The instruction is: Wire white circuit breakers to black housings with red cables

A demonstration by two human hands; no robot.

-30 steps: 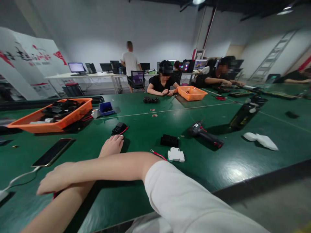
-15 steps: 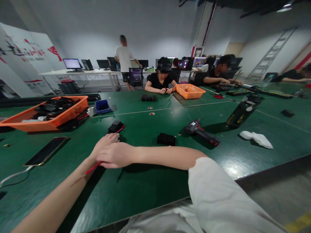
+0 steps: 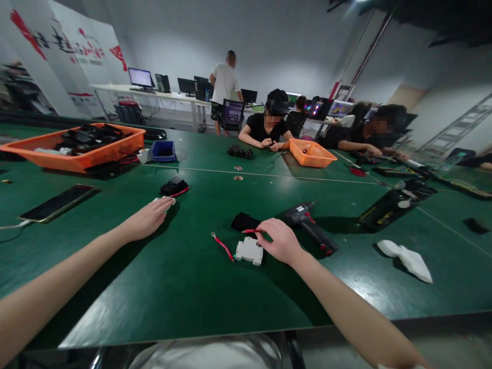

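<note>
My right hand (image 3: 280, 240) pinches a red wire (image 3: 250, 231) joined to a white circuit breaker (image 3: 249, 251), which is at the green table's middle, close to the surface. A second short red wire (image 3: 223, 247) with a ring terminal sticks out from the breaker's left side. My left hand (image 3: 148, 220) lies low over the table, its fingers stretched out together. A small white piece (image 3: 171, 200) shows at its fingertips, mostly hidden. Just beyond them sits a black part (image 3: 174, 186) with a red wire. Another black block (image 3: 244, 221) lies behind the breaker.
A cordless drill (image 3: 312, 229) lies right of my right hand, with a black bottle (image 3: 392, 205) and a crumpled white item (image 3: 407, 260) farther right. At left are a phone (image 3: 57, 202), an orange basket (image 3: 77, 161) of black parts and a blue bin (image 3: 163, 151). Co-workers sit across the table.
My right hand has moved right, away from my left hand, bringing the breaker and its red wires to the table's middle. My left hand stays near the black part. The view has turned slightly.
</note>
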